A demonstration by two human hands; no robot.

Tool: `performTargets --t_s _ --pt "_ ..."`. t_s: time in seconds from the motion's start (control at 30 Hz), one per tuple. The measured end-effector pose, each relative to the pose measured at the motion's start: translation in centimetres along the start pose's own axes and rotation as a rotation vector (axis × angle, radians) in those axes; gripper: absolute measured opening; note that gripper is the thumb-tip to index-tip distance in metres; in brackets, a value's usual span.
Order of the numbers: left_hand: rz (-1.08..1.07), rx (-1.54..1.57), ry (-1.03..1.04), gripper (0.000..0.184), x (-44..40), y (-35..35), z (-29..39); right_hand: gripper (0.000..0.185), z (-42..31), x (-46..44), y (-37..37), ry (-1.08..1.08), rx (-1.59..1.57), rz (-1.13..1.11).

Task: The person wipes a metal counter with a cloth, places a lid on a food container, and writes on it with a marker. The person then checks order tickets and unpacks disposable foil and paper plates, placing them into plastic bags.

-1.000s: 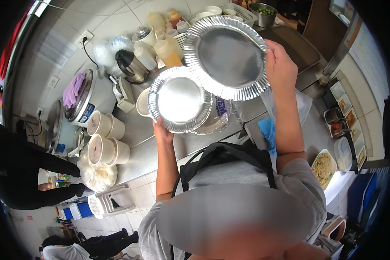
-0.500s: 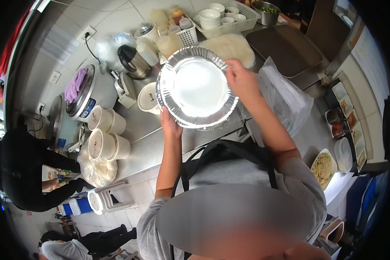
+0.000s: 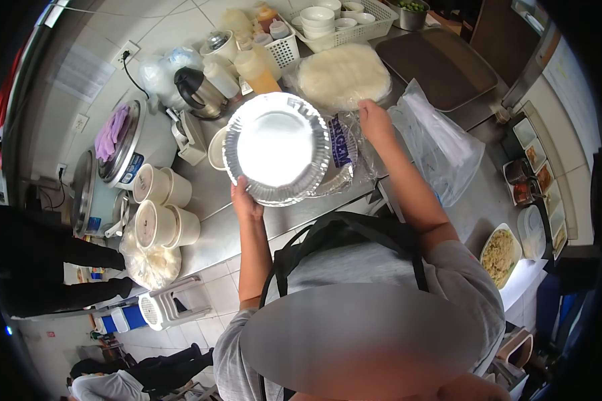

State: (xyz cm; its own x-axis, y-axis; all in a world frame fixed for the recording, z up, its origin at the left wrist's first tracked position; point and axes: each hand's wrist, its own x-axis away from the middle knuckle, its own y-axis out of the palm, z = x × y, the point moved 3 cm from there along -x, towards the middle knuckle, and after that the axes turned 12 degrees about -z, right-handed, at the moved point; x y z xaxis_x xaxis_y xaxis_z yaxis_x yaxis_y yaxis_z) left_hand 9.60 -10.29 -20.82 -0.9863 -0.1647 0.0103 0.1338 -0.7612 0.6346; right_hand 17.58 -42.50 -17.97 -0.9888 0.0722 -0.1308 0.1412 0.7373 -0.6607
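A round foil plate (image 3: 277,148) with a crimped rim is held up over the counter. My left hand (image 3: 247,200) grips its lower left rim, thumb on top; whether several plates are stacked there I cannot tell. Behind it, partly covered, lies a clear plastic bag (image 3: 364,150) with purple print and a foil rim showing inside. My right hand (image 3: 378,123) is closed at the bag's upper edge, pinching the thin plastic. Just beyond that hand sits a bag of pale flat rounds (image 3: 344,75).
Lidded white tubs (image 3: 155,224), a kettle (image 3: 199,93) and squeeze bottles (image 3: 257,70) stand left and behind. A brown tray (image 3: 438,67) and a bag of white plastic (image 3: 441,147) lie right. A dish of food (image 3: 500,257) is far right. A person in black (image 3: 33,260) stands left.
The foil plate has moved left in my left hand, uncovering the printed bag. My right hand has let go of the plate's rim and is now at the bag's edge.
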Motion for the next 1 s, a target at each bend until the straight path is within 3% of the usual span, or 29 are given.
performTargets --t_s 0.07,0.27,0.57,0.67,0.73,0.87,1.0 --pt "0.031 0.014 0.059 0.028 -0.4 -1.2 0.7 0.02 1.1 0.8 1.0 0.16 0.302 -0.244" --pt "0.078 0.062 0.069 0.03 -0.8 -1.3 1.5 0.023 2.1 2.6 4.5 0.196 0.356 -0.376" --pt "0.061 0.084 0.007 0.03 -1.4 -2.4 0.1 0.021 1.3 2.5 5.8 0.187 0.457 -0.319" --pt "0.044 0.073 -0.014 0.031 -1.6 -2.2 -0.2 0.02 0.7 2.6 5.3 0.114 0.356 -0.171" --pt "0.037 0.094 -0.019 0.031 -2.0 -2.6 -0.9 0.014 1.1 1.9 5.6 0.141 0.246 -0.186" --pt "-0.039 0.163 -0.033 0.029 -1.5 -0.5 -1.4 0.021 1.5 0.2 5.2 0.022 0.014 -0.247" --pt "0.024 0.149 -0.011 0.027 -1.9 -1.0 -2.1 0.02 -2.4 0.0 2.6 0.01 0.056 -0.271"
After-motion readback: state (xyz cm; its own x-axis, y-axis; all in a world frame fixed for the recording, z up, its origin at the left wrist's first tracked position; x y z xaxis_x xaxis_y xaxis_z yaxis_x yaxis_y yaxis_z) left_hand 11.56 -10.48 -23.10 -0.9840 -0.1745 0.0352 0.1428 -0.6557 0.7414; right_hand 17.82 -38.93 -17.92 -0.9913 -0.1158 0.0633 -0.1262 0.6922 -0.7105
